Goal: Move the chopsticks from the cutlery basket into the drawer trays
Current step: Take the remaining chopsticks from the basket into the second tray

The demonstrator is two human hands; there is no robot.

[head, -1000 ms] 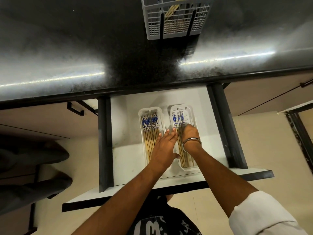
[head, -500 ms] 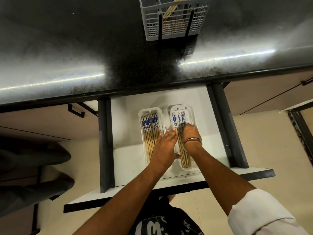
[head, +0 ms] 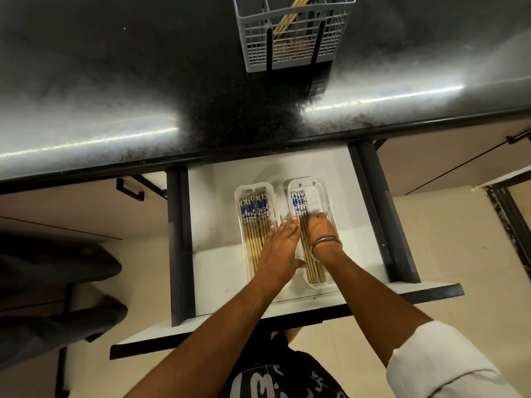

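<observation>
- Down in the open drawer [head: 218, 271], both hands are at work over two clear trays that lie side by side.
- The left hand [head: 280, 248] lies flat, fingers straight, across the gap between the trays, its fingertips reaching the inner edge of the right tray [head: 323, 193]; it grips nothing.
- The right hand [head: 320, 229], a metal bangle [head: 326, 242] at the wrist, sits inside the right tray with its fingers curled down onto the chopsticks [head: 300, 208] there. Whether it pinches them or only presses them I cannot tell.
- The left tray [head: 240, 196] holds a full row of chopsticks, blue-patterned ends all pointing to the back.
- The right tray holds a smaller bunch, packed to its left side, with bare tray to the right.
- My read: this is the settling step, and the trick is to keep the left hand steadying the tray so it does not slide.
- The sticks want nudging flat and parallel, patterned ends level with their neighbours, none riding on top.
- Up on the dark worktop [head: 115, 81], the grey cutlery basket [head: 293, 38] has a few pale sticks leaning in it, so there looks to be more to fetch.
- Best let go gently; a quick lift could drag a stick askew.
</observation>
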